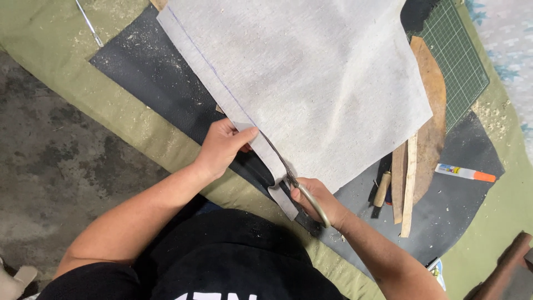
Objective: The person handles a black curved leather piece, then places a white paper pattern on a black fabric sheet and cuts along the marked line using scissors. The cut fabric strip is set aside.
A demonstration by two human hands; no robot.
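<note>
A large sheet of pale grey fabric (311, 78) lies spread over a dark mat (150, 72), with a thin blue line drawn near its left edge. My right hand (319, 200) grips a pair of scissors (302, 191) whose blades sit in the cloth along that line. A narrow strip (277, 191) hangs cut loose at the near end. My left hand (225, 145) pinches the fabric's edge just left of the blades.
A green cutting mat (458, 61) lies at the far right. Brown wooden pieces (430, 128) and slats (408, 183), a wooden-handled tool (382, 189) and a white glue tube with an orange cap (465, 173) rest right of the cloth. Olive cloth (127, 119) underlies everything; concrete floor (50, 166) at left.
</note>
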